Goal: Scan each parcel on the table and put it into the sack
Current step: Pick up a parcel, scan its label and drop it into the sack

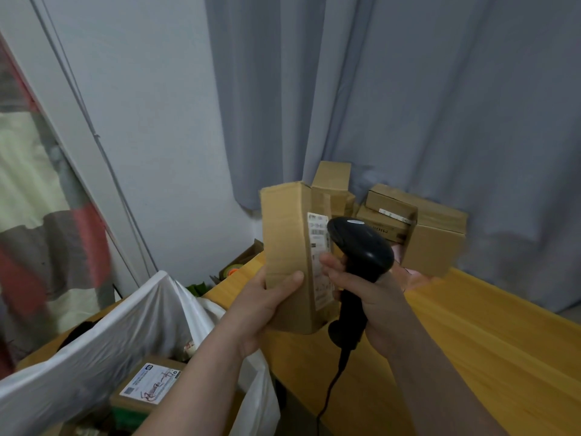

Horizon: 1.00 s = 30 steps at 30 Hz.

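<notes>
My left hand [267, 297] grips a tall brown cardboard parcel [286, 247] upright, above the near left end of the yellow table [471, 341]. A white shipping label [319, 240] runs down the parcel's right face. My right hand [371, 297] holds a black corded barcode scanner [361, 243] by its handle, the head right against the label. Several more cardboard parcels [418, 228] are piled at the table's far end. The white plastic sack [103, 341] stands open at the lower left, with a labelled box [151, 385] inside.
Grey curtains [408, 105] hang behind the table, and a white wall [151, 121] stands to the left. The scanner's black cable [327, 401] drops off the table's near edge. A tape roll [232, 272] and oddments sit between the table and the wall.
</notes>
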Motion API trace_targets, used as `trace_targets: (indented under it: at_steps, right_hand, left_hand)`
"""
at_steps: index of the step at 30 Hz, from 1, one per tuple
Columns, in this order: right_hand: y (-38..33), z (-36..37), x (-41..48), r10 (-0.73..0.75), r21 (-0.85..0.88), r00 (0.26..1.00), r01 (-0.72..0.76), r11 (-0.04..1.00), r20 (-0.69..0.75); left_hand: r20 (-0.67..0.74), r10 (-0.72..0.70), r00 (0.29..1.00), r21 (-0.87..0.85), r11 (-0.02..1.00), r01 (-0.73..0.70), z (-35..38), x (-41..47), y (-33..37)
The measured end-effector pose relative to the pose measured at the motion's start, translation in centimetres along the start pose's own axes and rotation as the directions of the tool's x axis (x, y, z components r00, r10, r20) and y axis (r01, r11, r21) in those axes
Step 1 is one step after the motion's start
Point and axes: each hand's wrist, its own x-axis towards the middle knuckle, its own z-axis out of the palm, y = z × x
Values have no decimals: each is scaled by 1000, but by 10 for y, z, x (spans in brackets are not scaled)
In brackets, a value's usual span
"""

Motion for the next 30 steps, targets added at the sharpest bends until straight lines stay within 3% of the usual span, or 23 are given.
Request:
trace_targets:
  at_steps: [6, 12, 18, 25, 30]
  right_hand:
    - [-1, 5, -4, 15, -54, 999, -13, 998, 41]
    - [-18, 1, -7, 42, -15, 999, -42, 999, 12]
    - [-38, -17, -12, 14, -248, 999, -22, 968, -32]
    - [-41, -3, -23, 127, -318, 980, -73, 945, 154]
    - [-40, 10, -28, 148, -256, 969, -94, 962, 199]
  left_hand:
    - [-99, 46, 994, 15, 999, -45, -1, -2, -4]
    - [-118, -35, 992, -118, 993, 21, -9, -2, -7]
    - [-133, -26, 991, -161, 987, 4, -23, -7, -6]
    - [-167, 7, 986, -172, 984, -36, -34, -13, -8]
    - [-200, 7, 980, -163, 986, -41, -41, -23, -10]
